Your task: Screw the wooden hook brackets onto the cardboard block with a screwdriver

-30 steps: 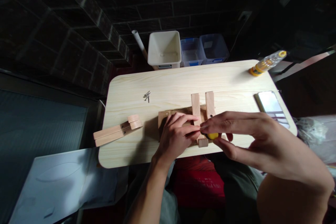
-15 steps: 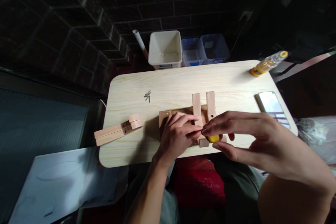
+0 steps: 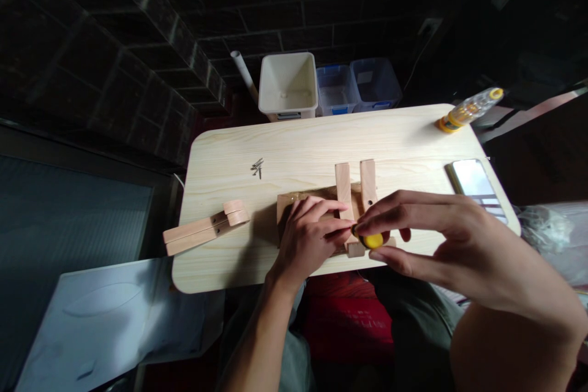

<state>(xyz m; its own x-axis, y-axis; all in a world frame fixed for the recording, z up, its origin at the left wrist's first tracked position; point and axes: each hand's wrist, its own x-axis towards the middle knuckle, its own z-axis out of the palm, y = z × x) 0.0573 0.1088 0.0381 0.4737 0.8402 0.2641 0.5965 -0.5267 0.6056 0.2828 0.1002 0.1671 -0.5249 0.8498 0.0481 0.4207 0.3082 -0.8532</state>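
Observation:
Between the fingers and thumb of my right hand [image 3: 432, 239] is a yellow-and-black screwdriver [image 3: 373, 240], seen from its handle end. Its tip is hidden by my fingers. My left hand [image 3: 312, 233] grips the left wooden strip [image 3: 342, 187], its fingertips beside the screwdriver. A second wooden strip [image 3: 367, 177] lies roughly parallel to the right, with a dark hole in it. Both rest across a brown cardboard box [image 3: 285, 202], partly covered by my hands. A small wooden block [image 3: 355, 250] shows at the near end.
Several screws [image 3: 257, 167] lie on the pale table [image 3: 220, 153]. Joined wooden pieces [image 3: 202, 229] are at the left. A clear bottle-shaped case with yellow ends [image 3: 471, 111] and a phone [image 3: 478, 187] are at the right. Plastic bins [image 3: 288, 82] stand behind the table.
Very little differs. My right hand and the screwdriver have shifted slightly; my left hand stays on the wooden strip. The whole view has drifted a touch.

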